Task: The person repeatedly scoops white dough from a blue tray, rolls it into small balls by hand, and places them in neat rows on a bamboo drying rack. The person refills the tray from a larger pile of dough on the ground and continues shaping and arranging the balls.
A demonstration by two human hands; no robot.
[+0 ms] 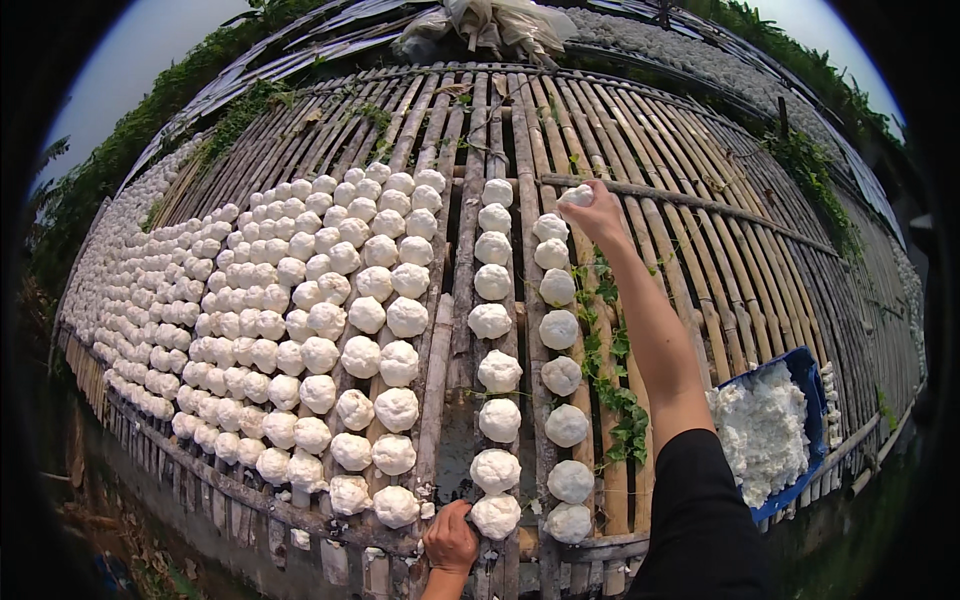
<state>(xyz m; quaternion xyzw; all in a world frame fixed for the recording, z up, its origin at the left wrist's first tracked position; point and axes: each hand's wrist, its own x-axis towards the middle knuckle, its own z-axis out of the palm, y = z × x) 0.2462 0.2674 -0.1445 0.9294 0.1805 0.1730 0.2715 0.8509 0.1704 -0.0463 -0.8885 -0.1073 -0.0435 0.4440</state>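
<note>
At the far end of the second row from the gap, my right hand [600,215] grips a white, doughy-looking ball [577,196] just beyond the last ball [550,227] of that row. Whether the held ball touches the bamboo, I cannot tell. My left hand [452,540] is curled closed at the rack's near edge, beside the nearest ball [495,517] of the neighbouring row. What its fingers hold, if anything, is hidden. Beneath both hands runs a bamboo-slat rack [735,285].
Many rows of white balls [300,300] cover the rack's left side. A blue tub [806,385] of crumbly white paste [760,425] sits at right. Green vines [622,405] grow through the slats. A bamboo pole [690,198] lies across them. Crumpled plastic sheeting [490,25] lies at the far end.
</note>
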